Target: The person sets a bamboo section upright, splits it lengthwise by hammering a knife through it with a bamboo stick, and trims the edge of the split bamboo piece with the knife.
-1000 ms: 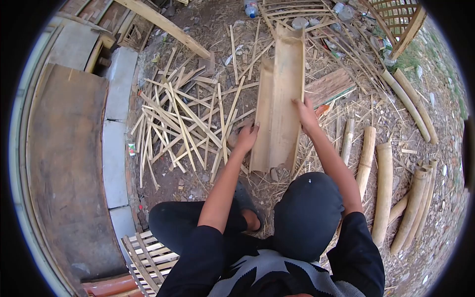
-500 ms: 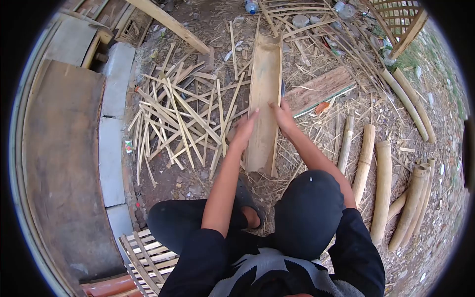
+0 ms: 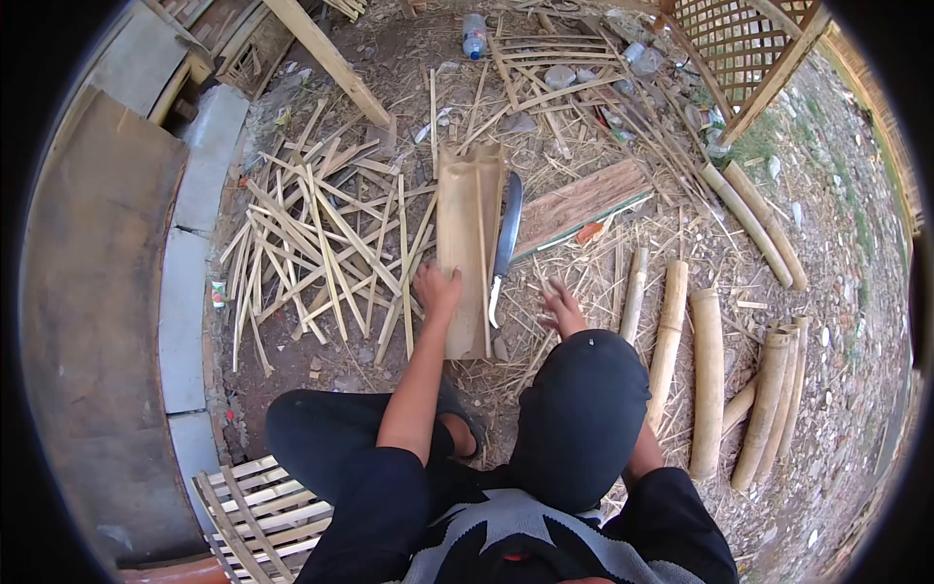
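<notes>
A wide split length of bamboo (image 3: 459, 219) lies on the ground in front of me, its far end ragged. My left hand (image 3: 438, 289) grips its left edge near the close end, thumb on the upper face. To the right of the bamboo, close alongside, rests a machete (image 3: 507, 234) with a dark curved blade and a pale handle toward me. My right hand (image 3: 562, 310) is off the bamboo, fingers spread and holding nothing, just beyond my right knee and to the right of the machete handle.
Thin bamboo strips (image 3: 321, 234) lie heaped at left. A weathered plank (image 3: 584, 204) is ahead on the right. Several bamboo poles (image 3: 705, 380) lie at right. A wooden post (image 3: 326, 58), a plastic bottle (image 3: 474, 37) and a lattice panel (image 3: 749, 44) stand or lie farther off.
My right hand has let go of the bamboo and moved right and back toward my knee. The bamboo now sits lower, and the machete beside it has come into full view.
</notes>
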Available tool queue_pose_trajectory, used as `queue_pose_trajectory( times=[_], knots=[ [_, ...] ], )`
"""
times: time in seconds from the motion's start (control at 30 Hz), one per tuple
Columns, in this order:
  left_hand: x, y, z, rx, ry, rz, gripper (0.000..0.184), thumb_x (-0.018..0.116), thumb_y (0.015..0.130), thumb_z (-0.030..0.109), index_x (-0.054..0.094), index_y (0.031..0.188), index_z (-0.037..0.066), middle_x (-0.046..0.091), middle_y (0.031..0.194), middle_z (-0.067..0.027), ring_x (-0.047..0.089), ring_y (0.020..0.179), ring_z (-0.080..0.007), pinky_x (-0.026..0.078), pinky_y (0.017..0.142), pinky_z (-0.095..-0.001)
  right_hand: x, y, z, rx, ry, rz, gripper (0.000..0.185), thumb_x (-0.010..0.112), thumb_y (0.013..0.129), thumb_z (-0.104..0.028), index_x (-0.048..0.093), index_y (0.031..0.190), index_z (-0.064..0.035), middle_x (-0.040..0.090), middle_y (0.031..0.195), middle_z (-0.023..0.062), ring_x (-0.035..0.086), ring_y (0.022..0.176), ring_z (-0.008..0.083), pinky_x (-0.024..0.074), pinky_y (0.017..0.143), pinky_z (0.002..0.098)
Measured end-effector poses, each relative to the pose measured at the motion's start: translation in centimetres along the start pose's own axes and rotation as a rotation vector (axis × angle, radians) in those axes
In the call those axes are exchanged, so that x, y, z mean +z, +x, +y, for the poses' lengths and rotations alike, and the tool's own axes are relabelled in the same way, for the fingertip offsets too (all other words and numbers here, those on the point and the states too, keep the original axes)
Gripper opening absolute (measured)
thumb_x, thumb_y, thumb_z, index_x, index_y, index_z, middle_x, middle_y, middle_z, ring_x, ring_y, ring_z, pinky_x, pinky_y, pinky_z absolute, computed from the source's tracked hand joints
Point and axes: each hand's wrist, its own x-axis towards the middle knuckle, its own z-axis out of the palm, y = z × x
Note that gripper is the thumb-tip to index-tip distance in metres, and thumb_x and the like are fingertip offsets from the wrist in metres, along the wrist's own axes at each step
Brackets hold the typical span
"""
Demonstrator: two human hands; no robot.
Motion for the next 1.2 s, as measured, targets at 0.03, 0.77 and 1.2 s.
queue_pose_trajectory(
  times=[0.03,0.77,1.2],
  knots=[
    [-0.6,0.1,-0.5,-0.007,0.030,0.035,0.054,0.069,0.084,0.032,0.059,0.125,-0.001,0.055,0.127,-0.0246,0.052,0.118,-0.0441,0.041,0.105,-0.0502,-1.1,-1.6,1.8,-0.044,0.058,-0.035,0.064,0.056,0.099,-0.039,0.032,0.152,-0.0103,0.047,0.145,0.0167,0.050,0.130,0.0286,0.0467,0.100,0.0452],
    [1.6,-4.6,-0.3,-0.018,-0.142,-0.010,0.054,0.059,0.091,0.048,0.063,0.118,0.001,0.064,0.116,-0.0198,0.059,0.108,-0.0390,0.047,0.092,-0.0495,-8.0,-21.2,-14.0,-0.532,0.204,0.560,0.055,0.055,0.099,-0.035,0.044,0.144,-0.0055,0.056,0.135,0.0159,0.058,0.119,0.0266,0.0460,0.103,0.0435],
    [2.6,-6.0,-0.5,-0.101,-0.301,-0.068,0.064,0.068,0.085,0.043,0.056,0.128,-0.001,0.064,0.119,-0.0260,0.062,0.112,-0.0412,0.049,0.095,-0.0492,3.9,-22.5,-20.0,-0.735,-0.376,0.244,0.034,0.051,0.101,-0.017,0.055,0.131,-0.0017,0.068,0.105,0.0109,0.065,0.091,0.0167,0.0493,0.076,0.0293]
  ],
)
